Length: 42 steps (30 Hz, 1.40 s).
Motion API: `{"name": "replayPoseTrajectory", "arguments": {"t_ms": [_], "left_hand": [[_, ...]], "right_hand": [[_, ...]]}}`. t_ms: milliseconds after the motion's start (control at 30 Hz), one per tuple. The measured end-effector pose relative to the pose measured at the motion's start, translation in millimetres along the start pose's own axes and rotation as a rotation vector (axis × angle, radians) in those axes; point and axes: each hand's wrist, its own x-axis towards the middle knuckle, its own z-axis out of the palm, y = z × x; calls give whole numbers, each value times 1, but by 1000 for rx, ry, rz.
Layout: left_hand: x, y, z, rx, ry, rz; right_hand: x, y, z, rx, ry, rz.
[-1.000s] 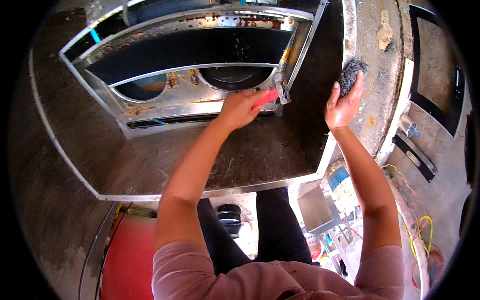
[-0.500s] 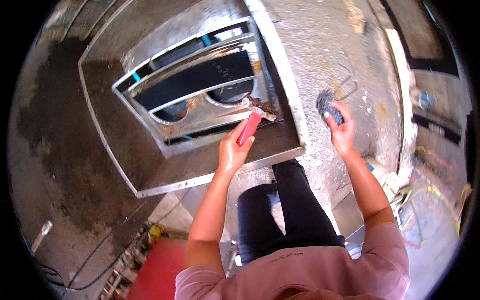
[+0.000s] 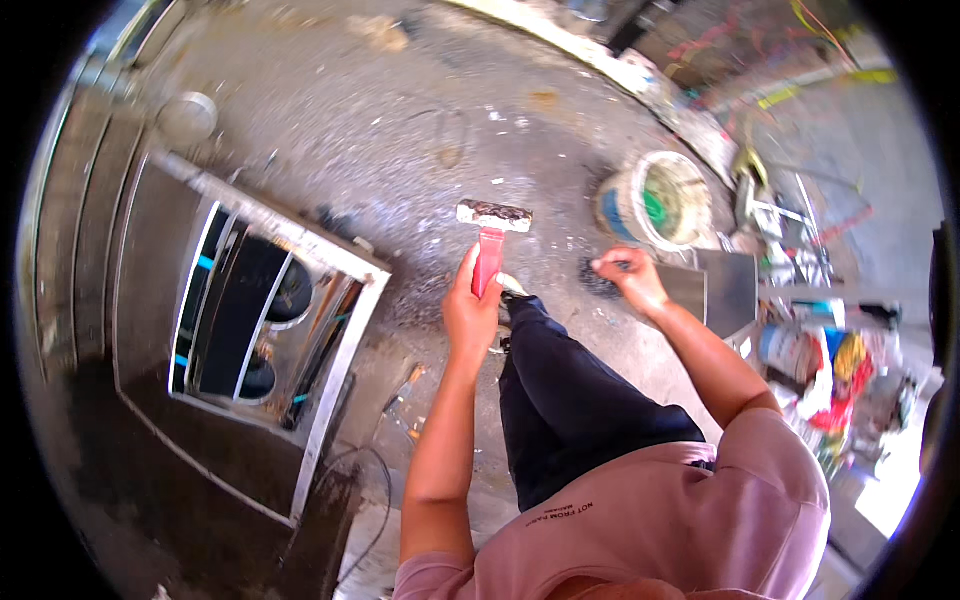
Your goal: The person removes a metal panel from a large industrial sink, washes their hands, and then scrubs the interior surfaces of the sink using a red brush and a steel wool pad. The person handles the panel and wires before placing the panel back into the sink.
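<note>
My left hand (image 3: 472,305) is wrapped round the red handle of a scraper (image 3: 489,262). Its wide head is caked with brown and whitish grime and points away from me, above the concrete floor. My right hand (image 3: 635,280) is closed, with a dark grey steel wool pad (image 3: 598,277) at its fingertips, partly blurred against the floor. That hand is just on the near side of a dirty white bucket (image 3: 612,208) with something green inside. Off to the left, a dark, soiled appliance with round openings (image 3: 236,310) lies in a large metal-rimmed basin (image 3: 335,420).
Grey sheet panels (image 3: 728,290) lean beside the bucket on the right. Beyond them is a heap of colourful bags and containers (image 3: 840,365). A black cable (image 3: 388,490) runs over the floor near the basin, and a small tool (image 3: 405,388) lies by my legs.
My view and body have turned to the right, away from the basin. The scraper has come out from over the appliance, and my right hand has moved near the bucket.
</note>
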Motion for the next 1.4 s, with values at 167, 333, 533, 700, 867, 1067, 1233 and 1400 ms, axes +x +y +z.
{"name": "replayPoseTrajectory", "arguments": {"t_ms": [167,333,533,700,867,1067,1233,1400], "left_hand": [[-56,39,162,-34,-182,64],[-117,69,297,136,-369,145],[-131,109,406,424,-208,748],[-108,186,513,522,-269,1022],[-100,198,615,509,-368,1078],[-78,199,670,557,-365,1121],[-52,206,692,630,-310,1029],[-55,219,729,544,-405,1086]], "right_hand": [[-46,49,-69,522,-144,231],[-75,117,-161,611,-18,299],[-91,221,-281,328,134,232],[-111,236,-362,-119,84,184],[-123,243,-432,-288,57,233],[-117,266,-492,-344,134,239],[-103,272,-531,-358,200,274],[-81,274,-556,-529,213,277]]}}
